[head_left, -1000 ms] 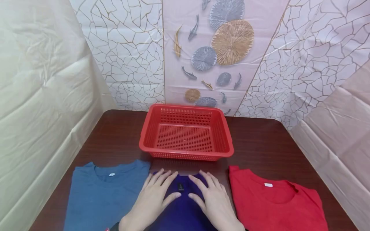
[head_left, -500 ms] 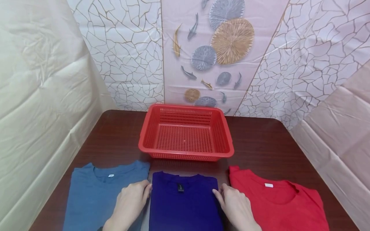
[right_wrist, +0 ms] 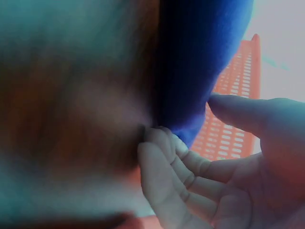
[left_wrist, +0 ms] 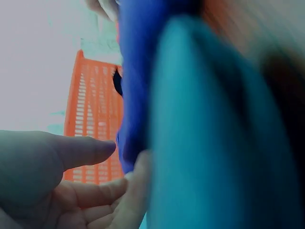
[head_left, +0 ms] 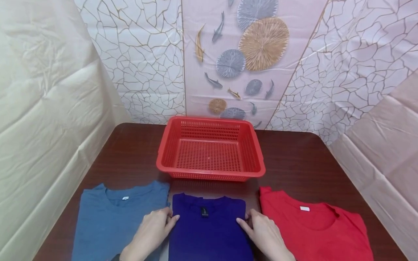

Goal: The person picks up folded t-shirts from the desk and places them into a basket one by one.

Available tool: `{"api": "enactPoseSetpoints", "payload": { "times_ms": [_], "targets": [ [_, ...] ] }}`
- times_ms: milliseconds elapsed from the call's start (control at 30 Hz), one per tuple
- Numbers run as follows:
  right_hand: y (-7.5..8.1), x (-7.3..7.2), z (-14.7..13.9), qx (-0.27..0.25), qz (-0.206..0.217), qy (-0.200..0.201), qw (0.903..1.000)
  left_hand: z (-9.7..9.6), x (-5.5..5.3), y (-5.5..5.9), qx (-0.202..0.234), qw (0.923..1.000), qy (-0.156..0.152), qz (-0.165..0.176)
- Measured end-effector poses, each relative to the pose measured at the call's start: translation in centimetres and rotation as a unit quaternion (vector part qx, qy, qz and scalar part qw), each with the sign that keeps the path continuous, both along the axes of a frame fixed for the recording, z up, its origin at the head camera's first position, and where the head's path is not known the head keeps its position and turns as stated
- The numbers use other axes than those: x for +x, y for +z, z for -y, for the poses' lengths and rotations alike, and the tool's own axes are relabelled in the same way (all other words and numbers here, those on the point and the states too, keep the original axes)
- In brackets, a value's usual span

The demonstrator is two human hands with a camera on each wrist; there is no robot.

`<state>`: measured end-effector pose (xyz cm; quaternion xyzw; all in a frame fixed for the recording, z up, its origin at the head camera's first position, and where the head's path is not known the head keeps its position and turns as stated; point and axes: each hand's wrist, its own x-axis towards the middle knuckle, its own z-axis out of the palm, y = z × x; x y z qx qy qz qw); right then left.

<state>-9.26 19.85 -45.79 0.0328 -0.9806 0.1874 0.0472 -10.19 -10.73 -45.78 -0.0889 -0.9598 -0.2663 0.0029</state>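
A folded navy-blue T-shirt [head_left: 209,237] lies in the middle of the table's near side, its dark neck label facing up. At its left edge my left hand [head_left: 149,230] pinches the cloth, thumb on top and fingertips at the underside. The right hand [head_left: 266,233] pinches the opposite edge in the same way. In the left wrist view the thumb [left_wrist: 90,151] touches the navy cloth; in the right wrist view curled fingers [right_wrist: 167,167] meet its edge from below.
Behind the shirt stands a red plastic basket [head_left: 209,174] with nothing in it. A folded blue T-shirt [head_left: 107,224] lies to the left, a folded red T-shirt [head_left: 313,232] to the right. Patterned cloth [head_left: 147,65] walls the dark wooden table [head_left: 290,159].
Both hands have moved outward from the navy T-shirt's collar to its side edges. In the last half second the thumbs have come inward onto the cloth.
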Motion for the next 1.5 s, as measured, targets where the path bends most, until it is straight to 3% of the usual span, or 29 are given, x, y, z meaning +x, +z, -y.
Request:
{"api": "enactPoseSetpoints", "payload": {
  "times_ms": [167,233,300,333,367,400,433,567,633,667,767,867,967,1167,1333,1500],
  "targets": [
    [-0.4,0.2,0.1,-0.066,0.019,0.036,0.9970,-0.3,0.3,0.1,0.071,0.9940,-0.017,0.082],
    [-0.4,0.4,0.1,-0.107,0.044,0.040,0.9924,-0.3,0.5,0.2,0.151,0.9792,-0.028,0.133],
    [-0.3,0.5,0.1,-0.165,0.079,0.038,0.9825,-0.1,0.5,0.2,0.254,0.9459,-0.043,0.196],
    [-0.2,0.6,0.2,-0.204,0.097,0.040,0.9734,0.0,0.5,0.1,0.304,0.9233,-0.048,0.230],
    [-0.2,0.7,0.2,-0.245,0.122,0.042,0.9608,0.1,0.4,0.0,0.355,0.8946,-0.052,0.266],
    [-0.1,0.7,0.2,-0.288,0.150,0.041,0.9450,0.1,0.3,-0.1,0.395,0.8654,-0.052,0.303],
    [-0.1,0.7,0.1,-0.337,0.183,0.047,0.9223,0.2,0.2,-0.2,0.423,0.8405,-0.048,0.335],
    [-0.2,0.6,0.1,-0.503,0.310,0.044,0.8057,0.0,-0.1,-0.8,0.517,0.7496,-0.041,0.411],
    [-0.4,0.6,0.0,-0.560,0.340,0.043,0.7547,-0.2,-0.1,-1.2,0.555,0.7131,-0.045,0.425],
    [-0.6,0.5,0.0,-0.578,0.345,0.043,0.7383,-0.4,-0.1,-1.5,0.576,0.6945,-0.054,0.428],
    [-1.0,0.6,-0.1,-0.610,0.358,0.060,0.7042,-0.7,0.0,-1.8,0.606,0.6638,-0.065,0.433],
    [-1.2,0.6,-0.4,-0.621,0.368,0.071,0.6884,-0.9,0.1,-2.0,0.620,0.6450,-0.072,0.441],
    [-1.1,0.7,-0.6,-0.623,0.370,0.062,0.6866,-0.9,0.2,-1.9,0.625,0.6349,-0.071,0.448],
    [-0.1,0.8,-0.8,-0.629,0.368,0.036,0.6843,-0.4,0.5,-1.3,0.623,0.6326,-0.080,0.453],
    [1.3,0.9,-0.9,-0.631,0.366,0.036,0.6831,0.1,0.6,0.0,0.625,0.6259,-0.102,0.455],
    [3.3,0.9,-0.9,-0.628,0.361,0.046,0.6881,0.5,0.6,1.5,0.627,0.6293,-0.131,0.440]
  ]
}}
